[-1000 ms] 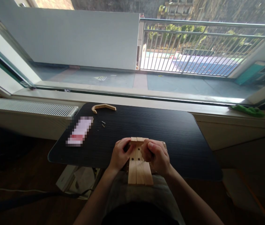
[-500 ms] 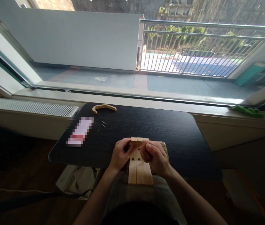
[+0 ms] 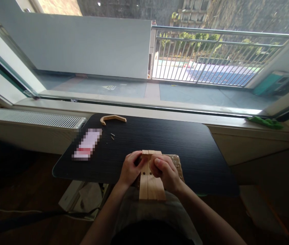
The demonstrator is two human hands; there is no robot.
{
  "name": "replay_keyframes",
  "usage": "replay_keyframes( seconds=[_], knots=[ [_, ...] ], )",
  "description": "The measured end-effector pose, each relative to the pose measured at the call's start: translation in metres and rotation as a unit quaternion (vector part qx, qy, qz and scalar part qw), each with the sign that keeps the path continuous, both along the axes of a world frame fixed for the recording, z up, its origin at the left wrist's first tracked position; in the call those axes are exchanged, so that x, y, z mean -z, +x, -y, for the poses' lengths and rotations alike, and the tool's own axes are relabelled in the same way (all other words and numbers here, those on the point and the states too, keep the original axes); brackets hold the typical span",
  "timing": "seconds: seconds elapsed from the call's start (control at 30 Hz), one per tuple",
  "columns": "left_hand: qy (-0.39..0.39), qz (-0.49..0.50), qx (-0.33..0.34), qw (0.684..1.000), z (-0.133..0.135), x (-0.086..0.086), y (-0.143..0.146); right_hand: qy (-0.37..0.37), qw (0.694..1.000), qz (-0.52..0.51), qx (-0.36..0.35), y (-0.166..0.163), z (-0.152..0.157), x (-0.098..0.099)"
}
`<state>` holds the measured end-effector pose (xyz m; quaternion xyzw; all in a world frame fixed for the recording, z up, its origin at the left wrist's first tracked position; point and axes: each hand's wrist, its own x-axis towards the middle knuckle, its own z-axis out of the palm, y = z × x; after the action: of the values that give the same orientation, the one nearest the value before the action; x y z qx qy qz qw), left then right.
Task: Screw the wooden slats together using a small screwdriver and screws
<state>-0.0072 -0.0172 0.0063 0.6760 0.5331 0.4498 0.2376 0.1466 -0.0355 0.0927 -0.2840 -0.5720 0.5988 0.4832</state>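
A slatted pale-wood piece of three strips with small holes rests on the near edge of the black table and reaches toward my lap. My left hand is closed on its left side near the far end. My right hand is curled in a fist over its right side and top, fingers pressed onto the slats; whether it also holds a small item is hidden. Part of another wooden piece shows just behind my right hand.
A curved wooden hook piece lies at the table's far left. Two small screws and a blurred pink-white packet sit left of centre. A radiator and window sill run behind; a green cloth lies on the sill.
My right hand has slid a little left over the top of the slats. The view shifted slightly. The left hand keeps its grip.
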Motion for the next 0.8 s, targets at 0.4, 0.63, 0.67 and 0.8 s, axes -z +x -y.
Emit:
replay_keyframes(
  seconds=[0.4, 0.63, 0.67, 0.8],
  knots=[
    [-0.005, 0.008, 0.012, 1.0, 0.001, -0.006, 0.001, 0.004, 1.0, 0.009, 0.008, 0.02, 0.003, -0.001],
    [0.011, 0.021, 0.007, 1.0, 0.001, -0.004, 0.001, 0.112, 0.985, 0.129, 0.007, 0.028, 0.004, -0.011],
    [0.024, 0.028, -0.006, 0.999, 0.003, -0.004, 0.0, 0.124, 0.981, 0.147, 0.01, 0.028, 0.004, -0.012],
    [0.08, 0.037, -0.07, 0.994, 0.02, -0.019, -0.002, 0.136, 0.976, 0.168, 0.018, 0.03, 0.004, -0.012]
  ],
)
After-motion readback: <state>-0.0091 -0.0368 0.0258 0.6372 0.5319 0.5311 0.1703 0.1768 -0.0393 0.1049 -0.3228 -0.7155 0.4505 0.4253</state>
